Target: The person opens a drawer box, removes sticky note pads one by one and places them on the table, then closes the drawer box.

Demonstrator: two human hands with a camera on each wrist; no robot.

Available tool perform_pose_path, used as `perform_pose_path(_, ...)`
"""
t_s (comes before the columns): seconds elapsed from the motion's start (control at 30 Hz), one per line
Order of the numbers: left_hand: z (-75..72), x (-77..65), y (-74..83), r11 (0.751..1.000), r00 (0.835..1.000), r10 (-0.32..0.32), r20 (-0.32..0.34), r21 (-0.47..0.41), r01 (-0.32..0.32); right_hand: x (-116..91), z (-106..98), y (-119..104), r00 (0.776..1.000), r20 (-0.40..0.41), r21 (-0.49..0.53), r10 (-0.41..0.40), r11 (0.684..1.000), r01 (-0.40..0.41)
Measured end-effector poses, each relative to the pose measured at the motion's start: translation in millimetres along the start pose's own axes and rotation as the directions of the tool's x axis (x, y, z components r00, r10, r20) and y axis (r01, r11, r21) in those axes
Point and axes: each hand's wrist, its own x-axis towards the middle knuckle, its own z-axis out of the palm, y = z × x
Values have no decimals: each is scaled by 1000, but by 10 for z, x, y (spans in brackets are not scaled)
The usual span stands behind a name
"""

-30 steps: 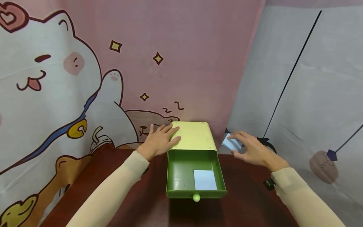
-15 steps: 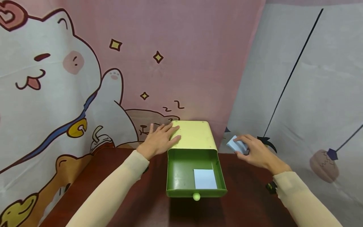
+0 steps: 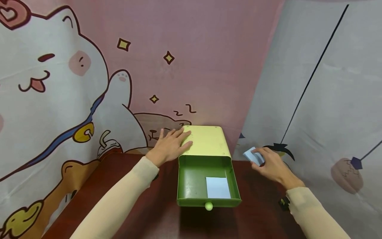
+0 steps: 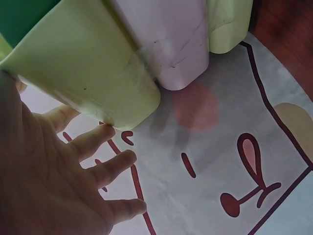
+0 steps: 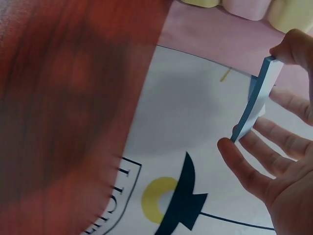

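Observation:
A small drawer cabinet [image 3: 207, 140] with a pale yellow top has its upper green drawer [image 3: 191, 182] pulled out, round knob [image 3: 209, 206] at the front. Inside the drawer, toward the right, lies a light blue square of paper [image 3: 218, 188]. Fingers spread, my left hand [image 3: 167, 149] rests along the top's left side; its fingertips reach the yellow casing [image 4: 88, 63] in the left wrist view. To the right of the cabinet, my right hand [image 3: 273, 166] pinches a light blue sticky note pad [image 3: 254, 157] by its edges, seen edge-on in the right wrist view.
The cabinet stands on a dark red-brown table [image 3: 140, 202]. Close behind hangs a cloth [image 3: 215, 66] printed with cartoon animals. Pink and yellow casings [image 4: 168, 44] of further tiers show in the left wrist view.
My right hand has moved a little right and down, carrying the sticky note pad farther from the cabinet. The left hand stays on the top; the head view has shifted slightly.

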Motion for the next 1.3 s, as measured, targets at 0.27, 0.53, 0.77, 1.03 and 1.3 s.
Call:
perform_pose_path(0.27, 12, -18, -5, 1000, 1000, -3, 8, 4, 3, -112, 139, 49, 990, 64, -9, 128, 992, -127)
perform_pose_path(0.53, -10, -5, 1, 1000, 1000, 9, -1, -2, -9, -163, 220, 125, 979, 87, -41, 182, 983, -179)
perform_pose_path(0.77, -14, -11, 3, 1000, 1000, 5, 5, 0, -5, -208, 296, 187, 972, 100, -53, 212, 977, -207)
perform_pose_path(1.03, -15, -15, 9, 1000, 1000, 8, 1, 4, -8, -293, 402, 236, 952, 132, -34, 275, 961, -273)
perform_pose_path(1.3, -12, -12, 9, 1000, 1000, 1, 4, 5, -1, -327, 485, 288, 919, 206, -44, 335, 942, -333)
